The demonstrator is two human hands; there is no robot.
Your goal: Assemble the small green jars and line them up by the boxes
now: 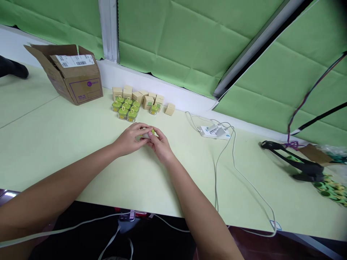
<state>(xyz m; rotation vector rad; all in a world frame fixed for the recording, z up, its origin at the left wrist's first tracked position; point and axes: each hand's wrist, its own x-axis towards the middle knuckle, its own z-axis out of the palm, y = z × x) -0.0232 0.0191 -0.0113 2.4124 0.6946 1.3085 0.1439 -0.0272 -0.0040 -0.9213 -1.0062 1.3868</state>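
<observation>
Both forearms [54,187] crossed the smooth pale table's [67,144] near edge; left hand [130,139] and right hand [160,145] fingers pinched one small green-topped piece [148,133], wide tabletop either side.

We look down on a pale green table [54,151] with a thin seam across its left part. Behind it, a white ledge [162,88] meets a wall hung with creased green cloth [176,43], split by a white upright post [109,29] and a slanting grey bar [257,43]. Below the table's front edge the space [168,245] is dark. The light is soft and even.
</observation>
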